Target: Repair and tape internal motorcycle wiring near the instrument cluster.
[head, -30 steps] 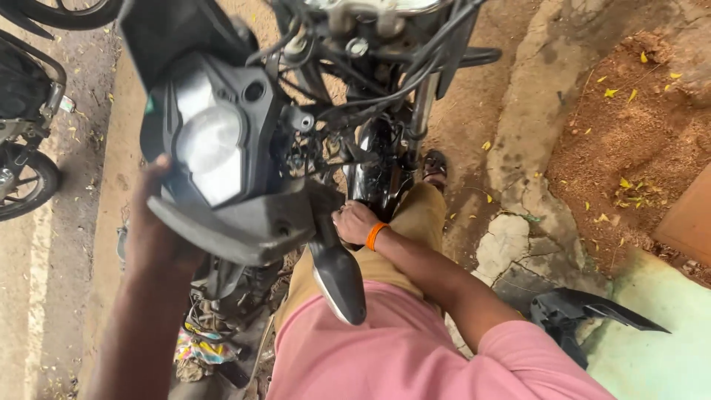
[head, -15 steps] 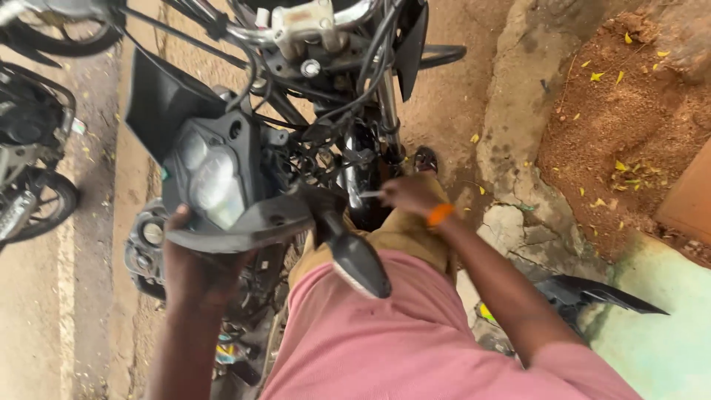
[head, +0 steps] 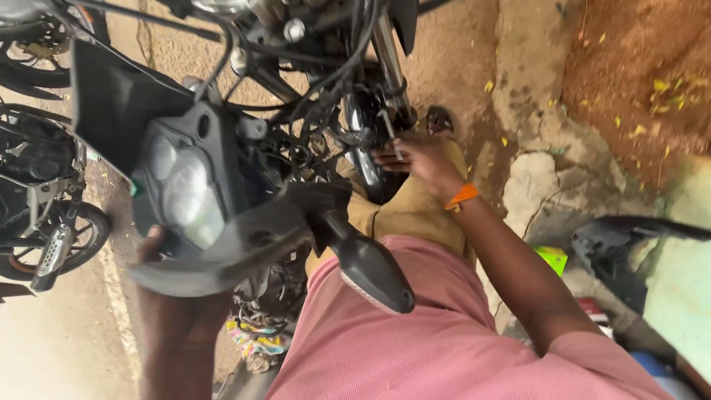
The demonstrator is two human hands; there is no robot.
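Nearest the camera, a pink shirt (head: 415, 341) filling the lower middle, with tan trousers (head: 415, 215) just beyond it

Left hand (head: 159, 255) raised under the loose headlight unit (head: 185, 185), forearm coming straight up from the bottom edge, fingers mostly hidden behind the grey shroud; gripping or merely propping cannot be told, though the unit rests against the hand. One headlight lens, one dark cowl panel above it, one turn indicator (head: 366, 267) jutting down and right on its stalk, tip over the shirt

Right arm stretched forward from the lower right, elbow slightly bent, one orange band (head: 463, 196) on the wrist. Right hand (head: 418, 159) palm-down, fingers closed narrowly around a slim metal tool (head: 389, 133), thumb side toward the fork. Tool standing nearly upright, its top end among the black cables (head: 326, 96) beside the front fork tube (head: 389, 59) of the motorcycle

Below the hand, one dark shoe (head: 438, 118) on the dirt. To the right, one black plastic body panel (head: 629, 248) lying on the ground, one small green object (head: 552, 258) just beside it

Farther off at the left edge, a second motorcycle, one wheel (head: 70, 237) and one chrome exhaust (head: 52, 255) showing. Far right, bare earth (head: 637, 81) scattered with many small yellow leaves, too many to count
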